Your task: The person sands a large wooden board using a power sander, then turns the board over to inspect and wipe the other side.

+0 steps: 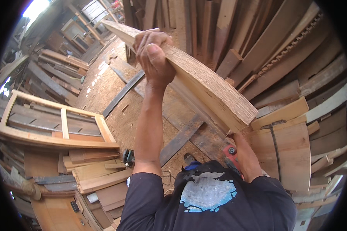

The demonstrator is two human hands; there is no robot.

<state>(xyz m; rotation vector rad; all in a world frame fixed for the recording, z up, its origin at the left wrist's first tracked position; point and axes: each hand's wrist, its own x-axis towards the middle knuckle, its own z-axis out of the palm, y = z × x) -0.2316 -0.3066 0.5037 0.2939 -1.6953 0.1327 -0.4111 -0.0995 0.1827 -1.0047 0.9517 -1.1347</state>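
Note:
A long, thick wooden plank stands on edge and slants from the far left down to the near right, its rough-sawn narrow face turned up. My left hand is closed over that upper edge toward the far end, thumb on top. Close by the plank's near end is my right hand; its fingers are hidden, so I cannot tell whether they grip the wood. Beside my right forearm shows part of a red and black tool, its kind unclear.
Boards lean in rows along the right. A pale wooden frame rests on stacked boards at the left. Dark beams lie across the sawdust-covered floor. A broad panel with a dark strap stands near my right arm.

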